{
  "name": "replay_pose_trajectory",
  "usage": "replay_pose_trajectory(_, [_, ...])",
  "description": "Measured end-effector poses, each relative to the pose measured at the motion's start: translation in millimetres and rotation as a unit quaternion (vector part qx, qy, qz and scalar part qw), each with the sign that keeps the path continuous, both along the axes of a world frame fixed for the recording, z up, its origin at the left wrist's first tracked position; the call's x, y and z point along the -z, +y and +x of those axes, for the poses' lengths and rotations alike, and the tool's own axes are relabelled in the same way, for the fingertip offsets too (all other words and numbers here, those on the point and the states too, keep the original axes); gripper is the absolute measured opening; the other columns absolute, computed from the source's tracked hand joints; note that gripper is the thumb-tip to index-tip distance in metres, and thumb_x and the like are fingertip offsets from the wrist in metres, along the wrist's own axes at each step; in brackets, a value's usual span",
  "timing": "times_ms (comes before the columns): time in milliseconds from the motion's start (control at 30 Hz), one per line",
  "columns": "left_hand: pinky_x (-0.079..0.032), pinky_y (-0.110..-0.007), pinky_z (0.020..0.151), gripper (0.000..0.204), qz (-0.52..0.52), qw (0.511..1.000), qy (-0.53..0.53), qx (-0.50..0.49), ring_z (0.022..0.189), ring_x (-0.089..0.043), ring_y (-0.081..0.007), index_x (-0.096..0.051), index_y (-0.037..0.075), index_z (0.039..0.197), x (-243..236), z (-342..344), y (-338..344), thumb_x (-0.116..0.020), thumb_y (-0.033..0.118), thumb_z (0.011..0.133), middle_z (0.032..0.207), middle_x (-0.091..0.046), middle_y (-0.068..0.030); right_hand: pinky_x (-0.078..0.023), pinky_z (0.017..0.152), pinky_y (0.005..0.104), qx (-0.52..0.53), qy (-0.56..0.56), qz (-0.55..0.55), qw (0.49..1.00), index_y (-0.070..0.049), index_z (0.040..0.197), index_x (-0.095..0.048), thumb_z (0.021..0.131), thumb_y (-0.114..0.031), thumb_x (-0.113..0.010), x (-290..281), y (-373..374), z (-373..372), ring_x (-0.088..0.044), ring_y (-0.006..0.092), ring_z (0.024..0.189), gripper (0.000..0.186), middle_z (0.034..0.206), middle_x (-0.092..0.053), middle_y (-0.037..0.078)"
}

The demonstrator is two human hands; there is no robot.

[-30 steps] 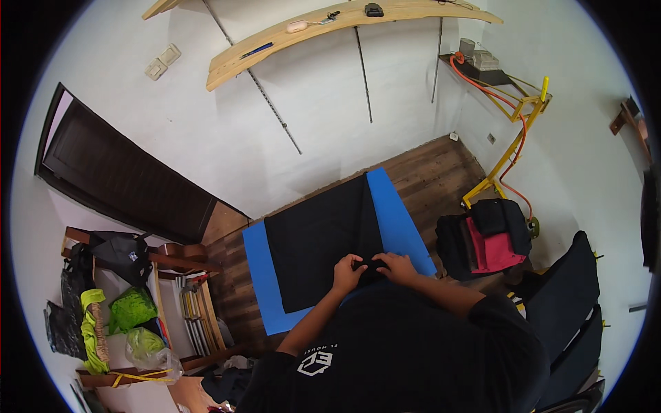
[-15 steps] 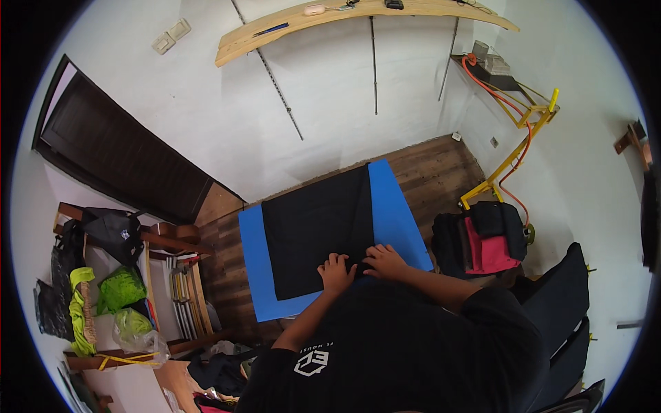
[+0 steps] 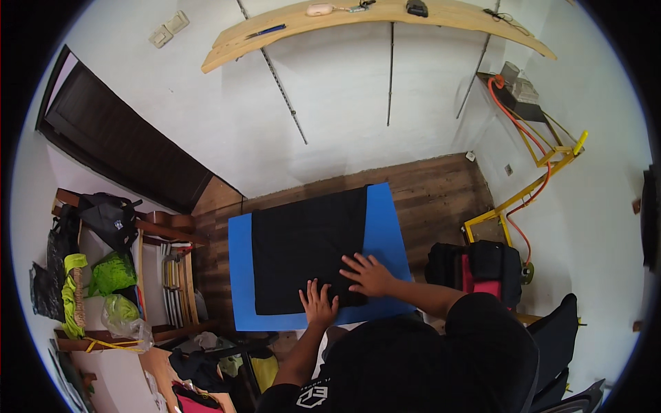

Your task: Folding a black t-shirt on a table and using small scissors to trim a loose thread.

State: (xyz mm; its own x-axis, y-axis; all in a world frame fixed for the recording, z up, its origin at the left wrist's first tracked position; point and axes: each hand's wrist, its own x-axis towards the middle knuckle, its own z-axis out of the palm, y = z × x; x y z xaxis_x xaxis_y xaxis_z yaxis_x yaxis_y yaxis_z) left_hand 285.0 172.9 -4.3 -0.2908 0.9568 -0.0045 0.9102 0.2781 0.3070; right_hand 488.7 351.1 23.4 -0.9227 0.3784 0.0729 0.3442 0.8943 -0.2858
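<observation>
A black piece of folded cloth [image 3: 303, 237] lies flat on a blue tabletop [image 3: 389, 234]. Its kind of garment, if it is one, cannot be made out. My left hand [image 3: 319, 305] rests on the cloth's near edge with fingers spread. To the right of it, my right hand [image 3: 368, 275] lies palm down near the cloth's near right corner, fingers apart. Neither hand grips anything. The cloth leaves a blue strip of tabletop showing at the left and a wider one at the right.
Left stands a shelf with a black bag [image 3: 110, 220], green plastic bags [image 3: 113, 274] and a yellow-green cloth [image 3: 72, 296]. A wooden wall shelf [image 3: 372, 17] runs ahead. At right are a yellow metal frame [image 3: 523, 199], black-and-red bags [image 3: 489, 272] and a black chair [image 3: 558, 334].
My hands have gone from bunched fingers at the cloth's near edge to spread and flat on it. The right hand sits farther forward. The view has shifted.
</observation>
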Motion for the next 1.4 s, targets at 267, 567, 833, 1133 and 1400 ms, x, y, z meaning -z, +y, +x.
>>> replay_pose_trajectory(267, [-0.01,-0.064,0.131,0.055,-0.02,0.999,-0.031,-0.019,0.162,-0.025,-0.0377,-0.059,0.022,0.143,-5,-3,10,-0.069,0.046,0.095,0.166,-0.039,-0.0165,-0.035,0.114,0.0589,0.114,0.042,0.091,0.988,-0.033,0.159,-0.054,0.107,-0.06,-0.047,22,128,2,-0.041,0.043,0.151,0.059,0.179,-0.022,0.014])
replay_pose_trajectory(567, [-0.012,-0.063,0.131,0.052,-0.019,0.998,-0.05,-0.022,0.16,-0.029,-0.0377,-0.064,0.023,0.138,1,-8,9,-0.072,0.048,0.093,0.164,-0.042,-0.0154,-0.029,0.121,0.064,0.231,-0.033,0.072,0.97,-0.039,0.163,-0.046,0.111,-0.062,-0.035,41,246,-10,-0.03,0.0431,0.158,0.058,0.182,-0.009,0.009])
replay_pose_trajectory(833, [-0.014,-0.063,0.13,0.054,-0.006,0.999,-0.051,-0.009,0.159,-0.03,-0.041,-0.061,0.019,0.138,0,-9,10,-0.074,0.044,0.091,0.163,-0.042,-0.0174,-0.028,0.121,0.0637,0.25,-0.018,0.065,0.966,-0.036,0.166,-0.043,0.11,-0.064,-0.036,47,234,-16,-0.03,0.0415,0.158,0.062,0.182,-0.008,0.008])
replay_pose_trajectory(1133, [-0.014,-0.063,0.13,0.059,-0.01,0.998,-0.055,-0.013,0.159,-0.03,-0.0385,-0.061,0.022,0.139,-4,-7,8,-0.077,0.049,0.088,0.163,-0.042,-0.0155,-0.03,0.117,0.0636,0.11,0.031,0.03,0.993,-0.027,0.161,-0.052,0.108,-0.06,-0.046,32,103,-2,-0.032,0.0418,0.158,0.062,0.179,-0.019,0.015])
replay_pose_trajectory(1400, [-0.015,-0.063,0.13,0.066,0.009,0.998,-0.061,-0.01,0.159,-0.031,-0.0383,-0.059,0.022,0.139,-5,-9,7,-0.081,0.049,0.083,0.161,-0.044,-0.0156,-0.032,0.115,0.0653,0.009,0.024,-0.02,0.999,-0.027,0.158,-0.055,0.107,-0.06,-0.048,11,22,-7,-0.032,0.04,0.158,0.061,0.178,-0.023,0.014])
